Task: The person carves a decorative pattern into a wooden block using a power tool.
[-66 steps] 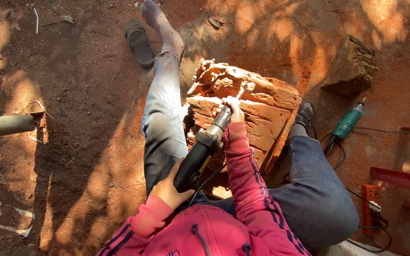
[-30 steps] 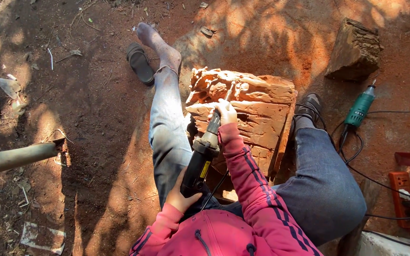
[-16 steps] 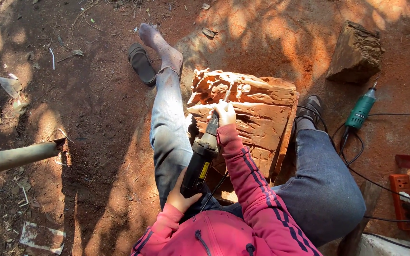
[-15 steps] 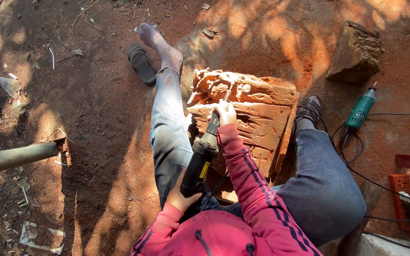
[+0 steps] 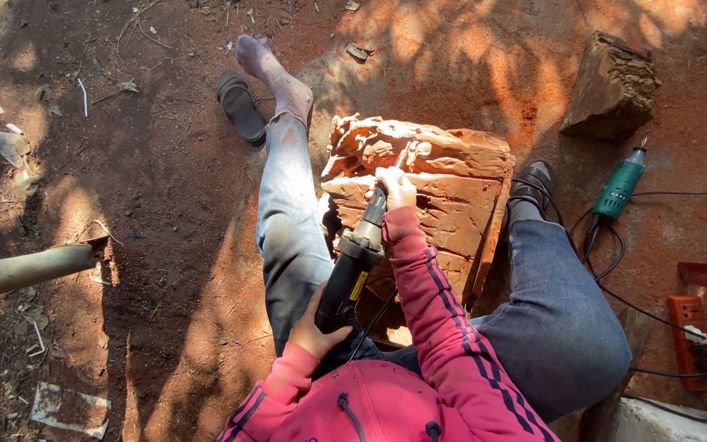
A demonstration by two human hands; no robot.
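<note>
Between the person's spread legs on the red dirt ground (image 5: 165, 205) stands a carved block of reddish wood (image 5: 443, 188), its upper face cut into ridges and hollows. The left hand (image 5: 314, 331) is wrapped around the rear of a black rotary power tool (image 5: 352, 270), fingers closed on its body near the yellow label. The right hand (image 5: 396, 187) grips the slim front neck of the same tool, closed around it, with the tip pressed against the top part of the block. Both arms wear pink sleeves with dark stripes.

The bare left foot (image 5: 267, 69) stretches out beside a dark sandal (image 5: 240, 105) lying just next to it. To the right of the block, a green rotary tool (image 5: 620, 187) lies on the ground with its black cord trailing toward an orange power strip (image 5: 687, 327). A rough chunk of wood (image 5: 611, 86) sits well apart, above it. A grey pipe (image 5: 22, 270) enters from the left edge.
</note>
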